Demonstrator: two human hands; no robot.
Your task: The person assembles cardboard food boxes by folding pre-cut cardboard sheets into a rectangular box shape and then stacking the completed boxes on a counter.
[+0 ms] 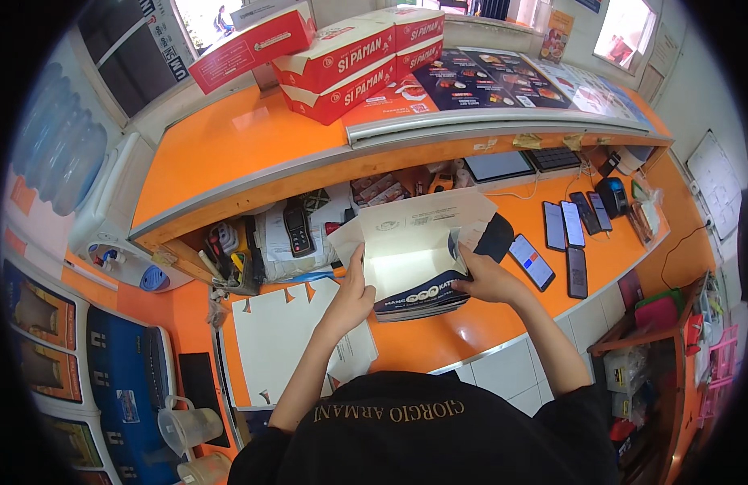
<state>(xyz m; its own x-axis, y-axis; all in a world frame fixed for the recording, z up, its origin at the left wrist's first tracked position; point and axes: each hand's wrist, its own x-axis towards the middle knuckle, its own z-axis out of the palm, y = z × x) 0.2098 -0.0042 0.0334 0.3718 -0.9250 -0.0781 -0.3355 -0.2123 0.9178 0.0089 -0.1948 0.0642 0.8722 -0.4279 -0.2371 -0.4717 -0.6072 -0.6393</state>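
A partly folded cardboard food box (pixel 406 252), white inside with a dark blue printed front, stands open between my hands, its lid flap raised on the far side. My left hand (pixel 351 297) grips its left wall, thumb on the near corner. On the opposite side my right hand (pixel 483 273) holds the right wall, thumb by the front panel. Beneath the box several flat dark blue cardboard pieces (pixel 422 311) are stacked. Flat white box blanks (pixel 277 335) with cut notches lie to the left on the orange counter (pixel 471 335).
Several phones (pixel 532 262) lie to the right. A card terminal (pixel 297 230) and a pen holder (pixel 243 275) sit under the raised shelf. Red and white boxes (pixel 342 65) are stacked on top of it. A clear jug (pixel 188 424) stands at lower left, and a tablet (pixel 499 165) at the back.
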